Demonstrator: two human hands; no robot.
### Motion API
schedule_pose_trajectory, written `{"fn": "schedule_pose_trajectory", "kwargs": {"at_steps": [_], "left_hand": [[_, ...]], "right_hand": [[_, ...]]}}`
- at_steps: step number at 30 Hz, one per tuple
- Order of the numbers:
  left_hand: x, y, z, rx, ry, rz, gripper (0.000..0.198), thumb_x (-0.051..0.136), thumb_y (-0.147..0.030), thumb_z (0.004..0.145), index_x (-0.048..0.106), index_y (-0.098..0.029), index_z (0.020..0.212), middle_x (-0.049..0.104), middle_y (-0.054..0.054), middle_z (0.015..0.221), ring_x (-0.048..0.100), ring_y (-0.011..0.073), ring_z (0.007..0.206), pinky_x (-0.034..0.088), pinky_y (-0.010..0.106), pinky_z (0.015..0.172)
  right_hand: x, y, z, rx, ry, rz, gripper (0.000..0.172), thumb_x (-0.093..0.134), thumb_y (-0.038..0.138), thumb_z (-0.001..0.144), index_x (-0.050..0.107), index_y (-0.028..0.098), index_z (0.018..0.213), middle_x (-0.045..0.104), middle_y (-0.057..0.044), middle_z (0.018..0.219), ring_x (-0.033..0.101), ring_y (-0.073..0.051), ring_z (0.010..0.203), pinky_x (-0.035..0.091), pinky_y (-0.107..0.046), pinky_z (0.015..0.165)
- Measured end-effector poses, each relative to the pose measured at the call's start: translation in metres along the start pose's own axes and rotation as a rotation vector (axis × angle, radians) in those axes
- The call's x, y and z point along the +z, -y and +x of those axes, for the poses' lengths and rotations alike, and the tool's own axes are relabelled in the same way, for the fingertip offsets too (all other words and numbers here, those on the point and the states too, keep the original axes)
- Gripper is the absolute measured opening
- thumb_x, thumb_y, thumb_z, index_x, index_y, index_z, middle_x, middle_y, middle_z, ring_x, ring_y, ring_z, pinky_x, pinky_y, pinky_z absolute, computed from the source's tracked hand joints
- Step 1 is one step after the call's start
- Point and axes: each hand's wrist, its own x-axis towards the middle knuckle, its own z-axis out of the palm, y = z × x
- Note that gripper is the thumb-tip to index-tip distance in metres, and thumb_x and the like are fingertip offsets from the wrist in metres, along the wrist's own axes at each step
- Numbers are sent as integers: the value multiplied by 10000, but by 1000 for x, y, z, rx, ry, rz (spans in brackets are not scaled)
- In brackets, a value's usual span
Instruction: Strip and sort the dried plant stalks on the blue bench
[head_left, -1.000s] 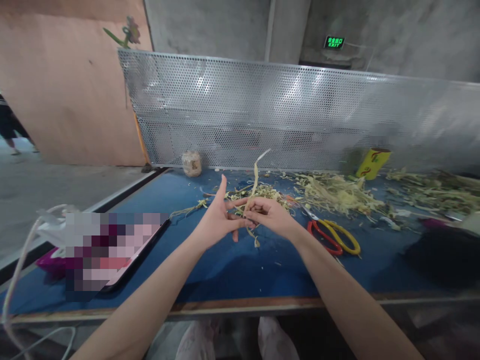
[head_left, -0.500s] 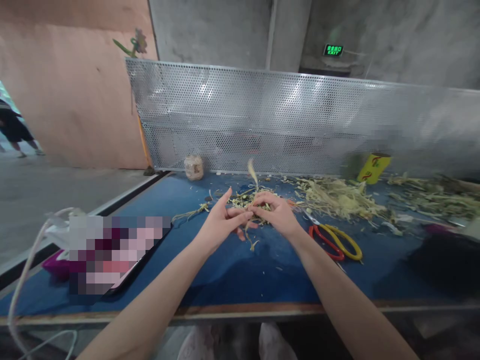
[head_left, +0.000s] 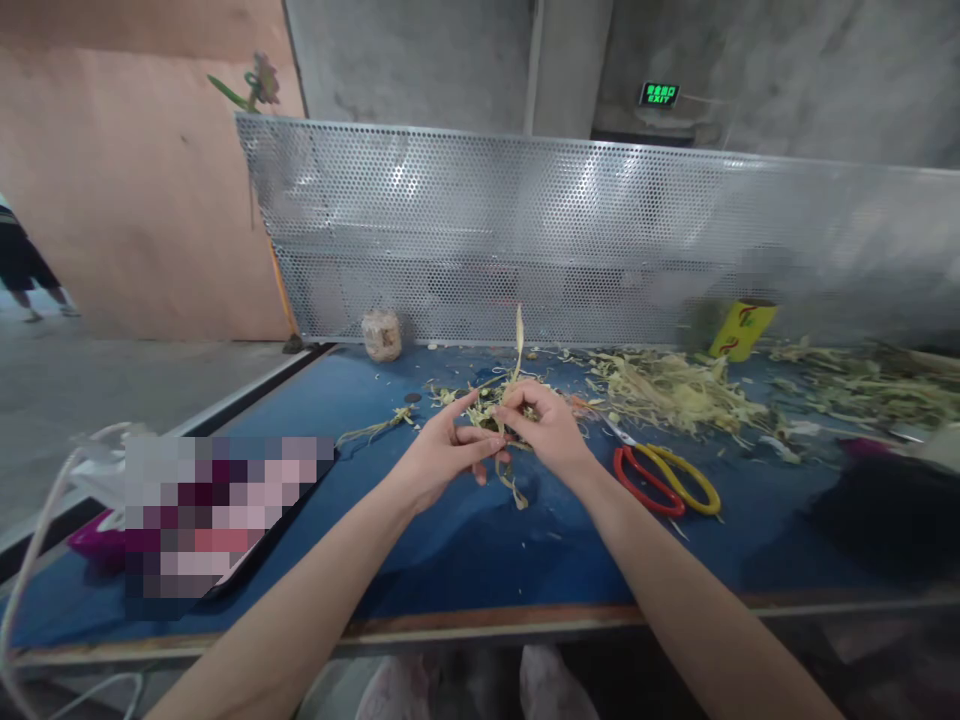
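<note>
Over the middle of the blue tabletop (head_left: 465, 560), my two hands meet on a thin, pale, dried plant strip (head_left: 519, 335). Its leaf-like tip points up above my fingers, and a curled end hangs below them. My left hand (head_left: 442, 455) pinches the strip between thumb and fingers, with some other fingers loosely extended. From the right, my right hand (head_left: 547, 425) pinches it with thumb and index finger. Loose plant bits (head_left: 480, 405) lie just behind my hands. Scissors (head_left: 627, 442) with one red and one yellow handle rest right of my right hand.
Dried strips form a pile (head_left: 675, 390) at right, with more plant matter (head_left: 885, 385) beyond. A yellow tube (head_left: 742, 332) and a plastic-wrapped roll (head_left: 382, 337) stand near the perforated metal panel (head_left: 465, 220). Thin stems (head_left: 379, 430) and a pixelated flat device (head_left: 240, 555) lie left.
The strip's upper tip now stands straighter and higher, and its lower end hangs slightly further right and lower. Both hands stay pinched together. The view has shifted slightly.
</note>
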Motion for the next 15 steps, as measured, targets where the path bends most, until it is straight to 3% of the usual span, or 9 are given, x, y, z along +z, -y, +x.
{"fn": "schedule_pose_trajectory", "kwargs": {"at_steps": [6, 10, 15], "left_hand": [[-2, 1, 2, 81, -86, -21, 932, 650, -91, 622, 54, -140, 1336, 646, 75, 781, 607, 167, 674, 453, 220, 457], [-5, 2, 2, 164, -68, 49, 1013, 661, -79, 594, -17, -203, 1337, 630, 50, 780, 594, 140, 578, 470, 238, 451], [-6, 2, 1, 224, -189, 173, 1124, 680, -123, 583, -166, -284, 1305, 588, 78, 903, 597, 144, 572, 461, 229, 407]], "right_hand": [[-4, 1, 1, 245, 147, 200, 251, 462, 421, 764, 495, 173, 740, 448, 28, 569, 408, -68, 436, 370, -206, 409], [-3, 3, -2, 405, 254, 310, 232, 523, 374, 740, 460, 180, 851, 474, 21, 647, 479, -78, 459, 421, -203, 377], [-6, 5, -5, 415, 386, 210, 317, 553, 362, 731, 495, 181, 985, 480, 30, 610, 419, -52, 416, 346, -158, 321]]}}
